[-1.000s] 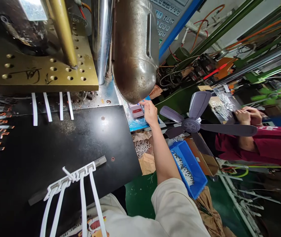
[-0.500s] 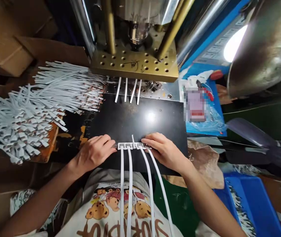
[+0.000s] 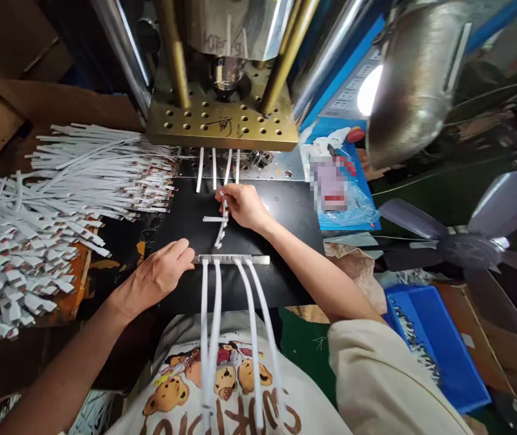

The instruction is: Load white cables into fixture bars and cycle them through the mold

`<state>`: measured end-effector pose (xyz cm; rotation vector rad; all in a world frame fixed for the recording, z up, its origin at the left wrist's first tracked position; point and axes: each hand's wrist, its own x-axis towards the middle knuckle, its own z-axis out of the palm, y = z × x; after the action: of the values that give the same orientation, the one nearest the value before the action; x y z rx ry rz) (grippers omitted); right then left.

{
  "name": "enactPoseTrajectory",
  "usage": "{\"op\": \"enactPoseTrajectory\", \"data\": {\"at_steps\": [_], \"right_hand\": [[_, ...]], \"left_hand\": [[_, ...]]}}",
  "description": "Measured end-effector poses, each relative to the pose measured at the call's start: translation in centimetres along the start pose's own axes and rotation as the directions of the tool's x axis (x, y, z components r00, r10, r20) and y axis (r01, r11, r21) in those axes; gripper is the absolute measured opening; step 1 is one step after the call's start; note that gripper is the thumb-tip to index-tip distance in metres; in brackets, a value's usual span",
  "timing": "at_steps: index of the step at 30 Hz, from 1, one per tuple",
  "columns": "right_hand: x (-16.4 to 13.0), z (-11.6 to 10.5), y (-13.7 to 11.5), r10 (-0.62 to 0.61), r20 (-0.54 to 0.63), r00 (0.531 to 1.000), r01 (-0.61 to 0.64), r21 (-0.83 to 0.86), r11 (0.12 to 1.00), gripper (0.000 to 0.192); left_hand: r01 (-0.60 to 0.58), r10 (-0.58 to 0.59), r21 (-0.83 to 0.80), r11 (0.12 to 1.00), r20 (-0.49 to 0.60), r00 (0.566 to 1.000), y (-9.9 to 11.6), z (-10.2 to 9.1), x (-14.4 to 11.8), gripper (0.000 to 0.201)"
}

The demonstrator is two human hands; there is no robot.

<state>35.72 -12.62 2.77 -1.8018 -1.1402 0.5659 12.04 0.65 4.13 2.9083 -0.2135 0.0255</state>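
Right hand (image 3: pixel 243 206): upper centre of frame, fingers pinched on a small white plastic sprue (image 3: pixel 220 225), lifted just above the black worktop (image 3: pixel 285 211).

Left hand (image 3: pixel 161 277): centre left, fingers loosely curled, grasping nothing, fingertips touching the left end of a grey metal bar (image 3: pixel 233 259).

White straps (image 3: pixel 231 314): four, heads lined along the bar, tails hanging toward the lower edge over a printed shirt (image 3: pixel 204 386).

Press plate (image 3: pixel 222 124): brass, drilled, top centre; four strap ends (image 3: pixel 217 169) projected beneath it.

Loose strap pile (image 3: pixel 45 205): left side.

Blue bin (image 3: pixel 439 350): lower right.

Fan (image 3: pixel 476 241): right edge.
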Motion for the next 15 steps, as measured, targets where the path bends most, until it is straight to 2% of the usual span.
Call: {"op": "enactPoseTrajectory", "data": {"at_steps": [2, 4, 5, 6, 8, 9, 10, 11, 13, 14, 15], "right_hand": [[-0.5, -1.1, 1.1, 0.012, -0.168, 0.986, 0.001, 0.074, 0.997, 0.022], [-4.0, -3.5, 2.9, 0.082, -0.297, 0.951, -0.04, 0.143, 0.989, 0.019], [-6.7, -5.1, 3.9, 0.147, -0.391, 0.909, -0.097, 0.146, 0.985, 0.021], [-9.8, -6.6, 4.8, 0.229, -0.509, 0.83, -0.193, 0.122, 0.974, 0.024], [-16.5, -9.5, 6.4, 0.343, -0.739, 0.579, -0.454, 0.058, 0.889, 0.034], [-19.8, -10.7, 7.1, 0.355, -0.819, 0.45, -0.572, 0.041, 0.819, 0.037], [-22.7, -11.5, 7.5, 0.351, -0.868, 0.35, -0.662, 0.036, 0.749, 0.04], [-25.1, -12.1, 7.9, 0.345, -0.893, 0.29, -0.721, 0.033, 0.692, 0.041], [-28.2, -12.2, 8.0, 0.351, -0.904, 0.243, -0.768, 0.041, 0.639, 0.039], [-28.7, -11.8, 7.8, 0.353, -0.901, 0.251, -0.775, 0.031, 0.631, 0.037], [-28.6, -11.1, 7.3, 0.343, -0.889, 0.303, -0.771, -0.017, 0.637, 0.036]], "left_hand": [[0.007, -0.007, -0.006, 1.0, 0.005, 1.0, -0.1, 0.0, -0.1, 0.012], [-0.015, 0.015, -0.004, 1.0, -0.011, 1.0, -0.2, 0.2, -0.3, 0.015], [-0.033, 0.033, -0.001, 0.999, -0.039, 0.999, -0.3, 0.5, -0.5, 0.016], [-0.045, 0.045, 0.003, 0.999, -0.076, 0.996, -0.5, 0.9, -0.7, 0.017], [-0.035, 0.035, 0.003, 0.999, -0.17, 0.985, -0.8, 1.9, -1.0, 0.02], [-0.01, 0.01, -0.001, 1.0, -0.207, 0.978, -0.9, 2.5, -1.1, 0.021], [0.029, -0.03, -0.006, 1.0, -0.231, 0.972, -1.0, 3.1, -1.1, 0.022], [0.069, -0.07, -0.012, 0.998, -0.249, 0.966, -0.9, 3.4, -1.1, 0.023], [0.1, -0.099, -0.009, 0.995, -0.276, 0.956, -0.4, 3.3, -1.1, 0.029], [0.083, -0.077, 0.008, 0.997, -0.292, 0.953, 0.1, 2.9, -1.1, 0.035], [0.048, -0.037, 0.027, 0.998, -0.312, 0.949, 0.7, 2.2, -1.2, 0.041]]}}
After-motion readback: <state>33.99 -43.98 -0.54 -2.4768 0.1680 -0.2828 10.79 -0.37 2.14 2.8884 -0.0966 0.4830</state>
